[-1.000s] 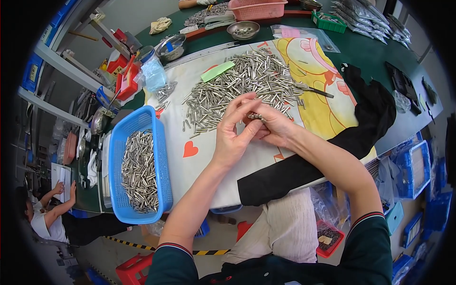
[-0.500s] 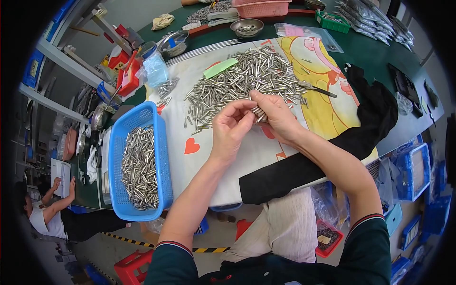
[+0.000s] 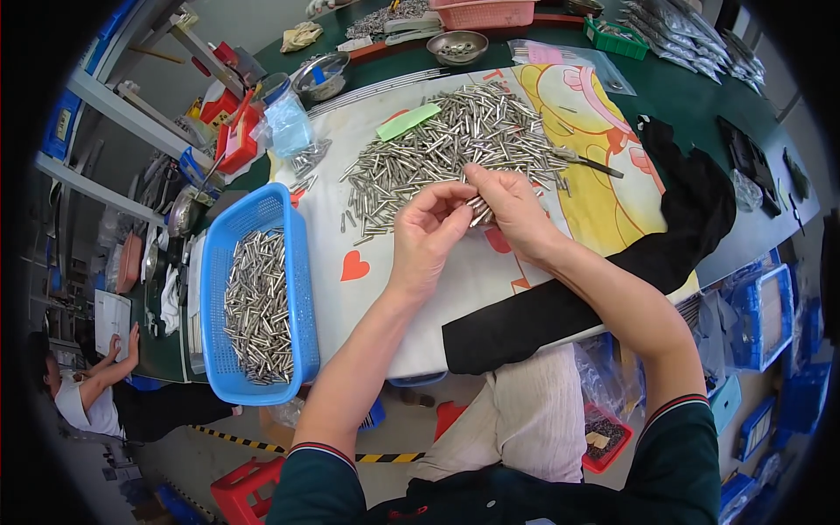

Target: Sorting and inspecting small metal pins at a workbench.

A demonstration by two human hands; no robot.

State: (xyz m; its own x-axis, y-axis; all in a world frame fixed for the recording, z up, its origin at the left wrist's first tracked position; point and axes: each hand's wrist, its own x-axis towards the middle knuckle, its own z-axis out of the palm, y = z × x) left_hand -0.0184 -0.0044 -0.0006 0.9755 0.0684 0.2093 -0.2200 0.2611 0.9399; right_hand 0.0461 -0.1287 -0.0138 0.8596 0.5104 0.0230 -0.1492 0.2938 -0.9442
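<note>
Over the near edge of a big heap of short metal pins (image 3: 455,131), my two hands meet. My right hand (image 3: 518,214) is closed around several metal pins (image 3: 479,210), whose ends show below its thumb and fingers. My left hand (image 3: 427,234) touches the right one; its fingers are curled and its thumb is bent toward the fingertips. Whatever is between those fingertips is hidden. The heap lies on a printed cloth (image 3: 394,302). On its top rests a green slip (image 3: 409,122). Left of the cloth stands a blue basket (image 3: 304,315) holding many similar pins.
A black sleeve-like cloth (image 3: 499,337) lies under my right forearm. Dark-handled pliers or scissors (image 3: 599,167) sit at the heap's right. Behind are a metal bowl (image 3: 457,48), a pink basket (image 3: 484,14) and a green tray (image 3: 615,39). Another person (image 3: 92,389) works at far left.
My hands stay together over the heap, with only a slight shift of the fingers. At the far edge of the table, another person's hand shows where a forearm was.
</note>
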